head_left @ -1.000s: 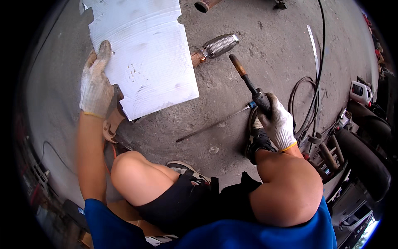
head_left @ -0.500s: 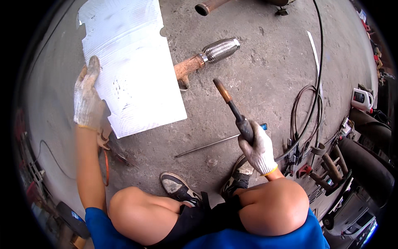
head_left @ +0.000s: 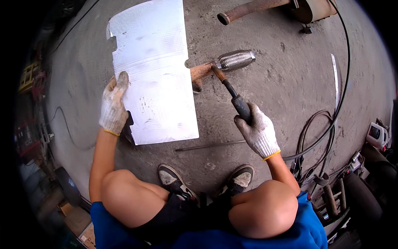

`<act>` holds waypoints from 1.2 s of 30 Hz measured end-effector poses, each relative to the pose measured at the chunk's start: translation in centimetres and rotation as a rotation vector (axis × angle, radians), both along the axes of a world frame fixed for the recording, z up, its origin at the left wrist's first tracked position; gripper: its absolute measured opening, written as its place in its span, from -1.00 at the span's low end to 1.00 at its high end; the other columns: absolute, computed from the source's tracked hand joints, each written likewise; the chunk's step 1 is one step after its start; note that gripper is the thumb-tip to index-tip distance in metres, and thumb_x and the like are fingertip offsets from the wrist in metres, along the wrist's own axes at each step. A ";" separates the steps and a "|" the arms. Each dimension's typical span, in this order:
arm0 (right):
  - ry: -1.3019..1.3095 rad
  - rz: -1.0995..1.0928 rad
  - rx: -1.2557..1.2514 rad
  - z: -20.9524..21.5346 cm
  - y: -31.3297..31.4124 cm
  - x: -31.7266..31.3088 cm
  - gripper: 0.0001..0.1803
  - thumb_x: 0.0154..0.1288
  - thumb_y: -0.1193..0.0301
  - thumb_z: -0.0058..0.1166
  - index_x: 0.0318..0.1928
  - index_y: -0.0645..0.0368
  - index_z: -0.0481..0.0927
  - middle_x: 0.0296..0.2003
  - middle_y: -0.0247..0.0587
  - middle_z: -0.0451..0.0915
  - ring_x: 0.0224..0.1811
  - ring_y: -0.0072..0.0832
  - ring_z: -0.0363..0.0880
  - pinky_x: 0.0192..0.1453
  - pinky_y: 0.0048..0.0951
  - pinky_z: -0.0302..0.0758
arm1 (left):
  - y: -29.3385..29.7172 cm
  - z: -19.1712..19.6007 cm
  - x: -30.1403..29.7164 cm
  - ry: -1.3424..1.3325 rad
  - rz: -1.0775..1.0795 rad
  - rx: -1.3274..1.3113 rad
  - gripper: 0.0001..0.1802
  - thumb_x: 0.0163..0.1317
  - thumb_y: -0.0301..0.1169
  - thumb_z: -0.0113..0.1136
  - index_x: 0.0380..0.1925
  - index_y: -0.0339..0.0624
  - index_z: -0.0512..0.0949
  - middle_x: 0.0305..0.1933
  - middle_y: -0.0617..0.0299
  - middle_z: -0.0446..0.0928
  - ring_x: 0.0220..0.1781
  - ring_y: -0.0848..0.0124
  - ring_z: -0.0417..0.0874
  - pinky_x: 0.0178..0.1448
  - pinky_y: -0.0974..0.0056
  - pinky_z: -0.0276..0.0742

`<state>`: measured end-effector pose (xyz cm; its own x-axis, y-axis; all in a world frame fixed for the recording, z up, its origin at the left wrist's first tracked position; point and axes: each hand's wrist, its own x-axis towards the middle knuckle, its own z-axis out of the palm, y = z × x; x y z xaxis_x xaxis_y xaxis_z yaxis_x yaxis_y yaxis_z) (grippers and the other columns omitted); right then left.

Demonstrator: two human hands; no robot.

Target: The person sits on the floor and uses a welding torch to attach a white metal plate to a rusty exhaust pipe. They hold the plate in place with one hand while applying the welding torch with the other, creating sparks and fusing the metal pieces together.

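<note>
My gloved left hand (head_left: 115,101) grips the left edge of a large white cardboard sheet (head_left: 155,83), thumb on top. The sheet hides part of a rusty exhaust pipe (head_left: 201,71). On the pipe's far end sits a braided flex pipe (head_left: 235,60) with shiny end collars. In my gloved right hand (head_left: 261,128) is a welding torch (head_left: 240,107) with a black handle and a bent, copper-coloured neck. Its tip is at the joint between the rusty pipe and the flex pipe; whether it touches cannot be made out.
A thin metal rod (head_left: 211,145) lies on the concrete before my shoes. Further off is another rusty exhaust pipe (head_left: 253,10) with a muffler (head_left: 317,11). At right are coiled cables (head_left: 306,133), a metal strip (head_left: 335,79) and a white jug (head_left: 376,135).
The torch tip has moved away from me, up to the pipe joint. The whole view has shifted. My left hand still holds the cardboard sheet, which now stands straighter in view.
</note>
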<state>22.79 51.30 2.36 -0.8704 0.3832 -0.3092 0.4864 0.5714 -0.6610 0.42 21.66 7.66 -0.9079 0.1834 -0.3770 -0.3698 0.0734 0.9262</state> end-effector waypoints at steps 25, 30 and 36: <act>-0.088 -0.108 -0.249 0.8 2.3 -0.9 -0.48 0.32 0.16 0.31 0.10 0.30 0.58 -0.30 0.11 0.70 -0.24 -0.11 0.74 -0.08 -0.19 0.61 | 1.0 -5.4 3.5 -0.073 0.071 0.063 -0.40 0.42 -0.19 0.33 0.27 -0.39 0.43 0.10 0.04 0.61 0.08 0.26 0.70 0.13 0.11 0.72; -0.185 -0.098 -0.227 1.9 2.1 -1.6 -0.49 0.33 0.15 0.28 0.07 0.32 0.58 -0.32 0.05 0.70 -0.24 -0.18 0.73 -0.08 -0.20 0.60 | 2.6 -6.9 3.3 -0.153 0.053 0.070 -0.48 0.44 -0.22 0.32 0.20 -0.39 0.51 0.03 0.12 0.63 0.03 0.36 0.68 0.10 0.23 0.66; -0.217 -0.105 -0.191 2.5 1.5 -2.1 -0.49 0.33 0.14 0.25 0.05 0.34 0.58 -0.33 0.07 0.69 -0.24 -0.14 0.73 -0.07 -0.19 0.60 | 2.5 -7.6 2.9 -0.080 0.096 0.121 -0.62 0.45 -0.24 0.31 0.07 -0.30 0.59 -0.09 0.18 0.63 -0.05 0.42 0.66 0.01 0.26 0.65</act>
